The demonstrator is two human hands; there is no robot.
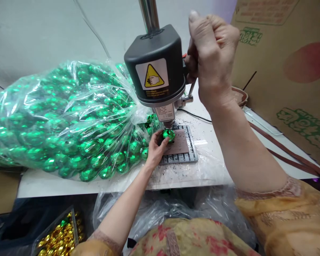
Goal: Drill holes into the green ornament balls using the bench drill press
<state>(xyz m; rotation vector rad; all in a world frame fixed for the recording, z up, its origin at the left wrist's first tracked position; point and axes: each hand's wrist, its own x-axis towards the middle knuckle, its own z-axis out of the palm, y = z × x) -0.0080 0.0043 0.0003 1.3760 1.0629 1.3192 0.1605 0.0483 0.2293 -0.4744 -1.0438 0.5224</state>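
Note:
My left hand (157,145) pinches a shiny green faceted ball (169,134) between thumb and fingers. The ball sits over a brown pad on the slotted metal base (193,156) of a small bench drill press (156,46), just below its chuck. Whether the tool tip touches the ball I cannot tell. My right hand (213,53) is closed in a fist at the right of the machine head, around the feed lever (192,87). Most of the lever is hidden by that hand. A yellow hand-warning label is on the machine's front.
Left of the machine, a large clear plastic bag (69,117) full of green balls lies on the white table (77,186). Dark shavings are scattered around the base. A cardboard box (282,71) stands at right. Below left, a container (76,227) holds gold balls and some green.

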